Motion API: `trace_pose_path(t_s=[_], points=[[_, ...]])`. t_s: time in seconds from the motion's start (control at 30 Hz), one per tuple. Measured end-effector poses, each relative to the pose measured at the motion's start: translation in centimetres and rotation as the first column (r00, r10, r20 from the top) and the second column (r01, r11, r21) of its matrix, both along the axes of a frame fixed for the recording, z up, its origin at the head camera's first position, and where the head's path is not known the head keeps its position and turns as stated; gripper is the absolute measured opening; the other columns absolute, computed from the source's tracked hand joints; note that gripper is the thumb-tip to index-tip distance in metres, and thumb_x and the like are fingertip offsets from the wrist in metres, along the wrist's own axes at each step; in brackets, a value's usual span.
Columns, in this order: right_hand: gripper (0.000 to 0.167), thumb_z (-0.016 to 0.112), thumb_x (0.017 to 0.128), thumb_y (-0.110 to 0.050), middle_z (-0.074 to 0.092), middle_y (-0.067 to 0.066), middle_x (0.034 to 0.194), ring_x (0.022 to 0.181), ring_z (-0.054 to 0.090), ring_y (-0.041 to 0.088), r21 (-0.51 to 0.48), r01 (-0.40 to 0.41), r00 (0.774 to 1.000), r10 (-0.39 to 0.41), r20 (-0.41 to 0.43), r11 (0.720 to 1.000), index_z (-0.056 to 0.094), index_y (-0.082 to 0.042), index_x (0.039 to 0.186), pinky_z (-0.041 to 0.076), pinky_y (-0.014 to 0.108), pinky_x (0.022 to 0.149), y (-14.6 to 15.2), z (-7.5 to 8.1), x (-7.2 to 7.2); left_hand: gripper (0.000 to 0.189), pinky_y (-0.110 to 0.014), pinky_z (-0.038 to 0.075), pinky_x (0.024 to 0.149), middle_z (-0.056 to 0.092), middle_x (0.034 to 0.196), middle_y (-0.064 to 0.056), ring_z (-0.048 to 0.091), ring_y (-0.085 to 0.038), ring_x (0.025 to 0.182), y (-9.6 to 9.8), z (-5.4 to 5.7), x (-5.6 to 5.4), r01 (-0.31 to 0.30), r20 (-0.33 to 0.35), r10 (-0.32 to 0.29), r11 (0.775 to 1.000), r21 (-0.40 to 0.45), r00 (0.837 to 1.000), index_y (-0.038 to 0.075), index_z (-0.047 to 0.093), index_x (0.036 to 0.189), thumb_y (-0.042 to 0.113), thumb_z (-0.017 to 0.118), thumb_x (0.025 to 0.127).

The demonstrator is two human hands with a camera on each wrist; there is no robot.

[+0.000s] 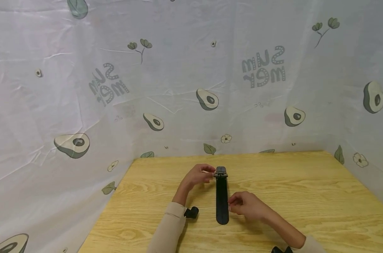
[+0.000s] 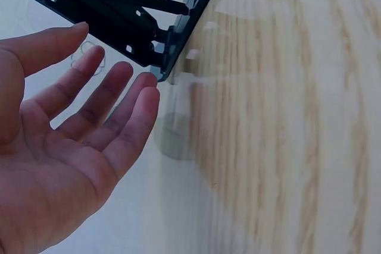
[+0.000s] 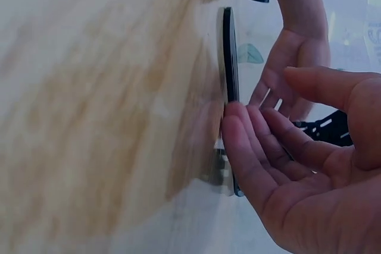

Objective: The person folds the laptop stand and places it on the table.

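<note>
A long black hinged metal stand [image 1: 222, 200] lies lengthwise on the table, its raised hinged part at the far end. The left wrist view shows that part of the stand [image 2: 128, 25] close up, with slotted sides and a slim bar. My left hand [image 1: 198, 175] is beside the far end, fingers loosely bent and fingertips right at its left edge. On the other side, my right hand [image 1: 247, 206] has its fingertips at the right edge of the long flat base [image 3: 229, 57]. Neither hand's thumb closes round the stand.
The wooden table [image 1: 286, 186] carries the stand. A pale curtain [image 1: 178, 63] printed with avocados and leaves hangs behind it and at both sides. A black wrist camera [image 1: 192, 212] is strapped at the left sleeve, another [image 1: 281, 250] at the right.
</note>
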State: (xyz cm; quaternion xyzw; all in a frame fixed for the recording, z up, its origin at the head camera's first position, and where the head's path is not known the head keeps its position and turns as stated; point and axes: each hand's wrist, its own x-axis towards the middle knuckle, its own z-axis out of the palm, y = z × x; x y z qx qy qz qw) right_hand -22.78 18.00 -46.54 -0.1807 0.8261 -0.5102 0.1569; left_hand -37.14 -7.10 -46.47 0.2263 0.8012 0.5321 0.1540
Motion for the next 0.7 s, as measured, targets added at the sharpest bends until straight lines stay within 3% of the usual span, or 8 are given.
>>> trace_pose_path(t_s=[0.3, 0.43, 0.7], points=[[0.035, 0.071, 0.104, -0.017, 0.073, 0.011, 0.117, 0.107, 0.071, 0.026, 0.061, 0.139, 0.987, -0.133, -0.094, 0.988, 0.067, 0.006, 0.129, 0.062, 0.045, 0.091, 0.7, 0.8, -0.9, 0.036, -0.054, 0.061, 0.101, 0.069, 0.135, -0.020, 0.071, -0.041, 0.121, -0.5, 1.4, 0.3, 0.047, -0.081, -0.052, 0.997, -0.055, 0.995, 0.000, 0.069, 0.136, 0.020, 0.067, 0.107], [0.036, 0.072, 0.103, -0.018, 0.073, 0.013, 0.120, 0.111, 0.071, 0.029, 0.085, 0.189, 0.974, -0.176, -0.141, 0.978, 0.067, 0.006, 0.131, 0.062, 0.047, 0.093, 1.0, 1.4, -0.9, 0.037, -0.052, 0.059, 0.105, 0.068, 0.139, -0.019, 0.069, -0.038, 0.127, -1.0, 2.1, 0.5, 0.062, -0.119, -0.072, 0.995, -0.084, 0.990, 0.002, 0.068, 0.138, 0.022, 0.067, 0.107], [0.040, 0.071, 0.104, -0.020, 0.072, 0.019, 0.129, 0.120, 0.070, 0.038, 0.104, 0.260, 0.946, -0.232, -0.226, 0.960, 0.066, 0.005, 0.135, 0.061, 0.051, 0.098, 1.4, 1.6, -1.3, 0.037, -0.056, 0.055, 0.111, 0.066, 0.146, -0.014, 0.063, -0.038, 0.138, -1.6, 2.8, 0.9, 0.062, -0.128, -0.073, 0.995, -0.081, 0.989, 0.011, 0.069, 0.139, 0.027, 0.070, 0.106]])
